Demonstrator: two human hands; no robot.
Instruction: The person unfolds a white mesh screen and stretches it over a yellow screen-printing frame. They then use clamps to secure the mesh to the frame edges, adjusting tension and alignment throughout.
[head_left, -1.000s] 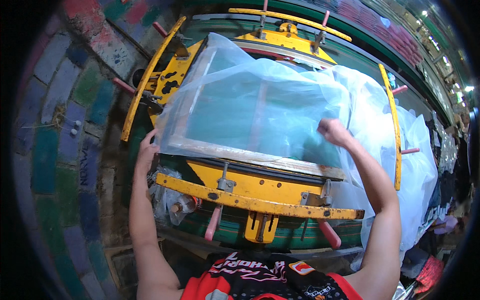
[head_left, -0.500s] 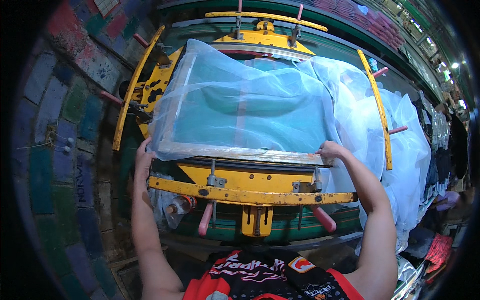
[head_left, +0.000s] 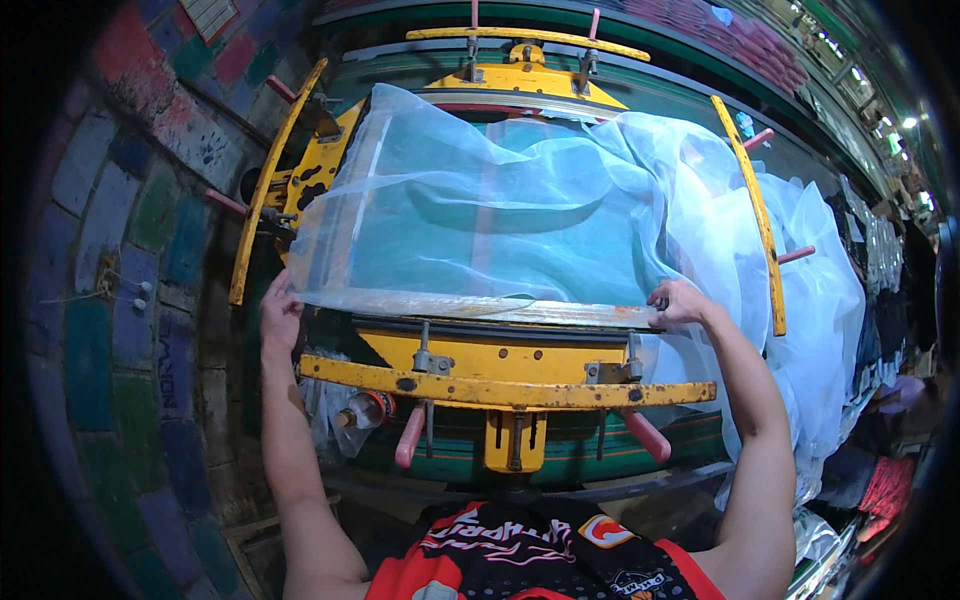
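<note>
A sheer white mesh fabric (head_left: 560,170) lies in loose folds over a rectangular frame (head_left: 500,307), its bulk bunched and hanging to the right. At the frame's near left corner, my left hand (head_left: 281,312) pinches the edge of the mesh. My right hand (head_left: 682,302) is at the near right corner, fingers curled together against the mesh where it crosses the frame's near bar. What lies under those fingertips is partly hidden. Beneath the frame is a yellow metal clamping rig (head_left: 470,352) with a long bar on each side.
Pink-handled levers (head_left: 411,436) stick out from the yellow bars. A bottle (head_left: 365,410) in clear plastic sits below the left corner. Painted bricks (head_left: 130,270) run along the left. Dark, shiny hanging material (head_left: 880,270) and stacked pinkish bundles (head_left: 740,35) lie to the right and far side.
My left hand has shifted slightly left and down with the mesh edge. My right hand has moved a little right, and folds in the mesh have shifted.
</note>
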